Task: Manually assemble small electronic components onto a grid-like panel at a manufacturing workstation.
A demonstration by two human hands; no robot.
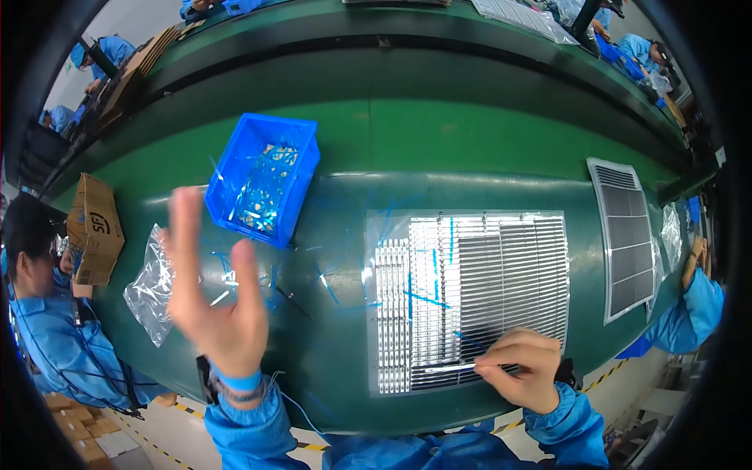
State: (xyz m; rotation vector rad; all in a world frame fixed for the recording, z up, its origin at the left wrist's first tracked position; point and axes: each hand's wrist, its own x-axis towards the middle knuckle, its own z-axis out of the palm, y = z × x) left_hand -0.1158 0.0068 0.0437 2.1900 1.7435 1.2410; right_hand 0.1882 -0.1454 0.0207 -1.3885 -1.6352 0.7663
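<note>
On the green workbench (337, 360) lies a sheet of slim strips (513, 274); my left hand (223, 325) hovers spread, empty; my right hand (525, 368) pinches a pale strip (442, 369) over it, where uneven pulling could kink it.

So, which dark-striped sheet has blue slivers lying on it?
The near sheet, under the right hand, has blue slivers; the far-right sheet shows none.

Bright ltg; glare on table (352, 178) at 12 o'clock; L hand (223, 317) slightly blurred, approx 8 o'clock; outer edges bent, v dark
</note>
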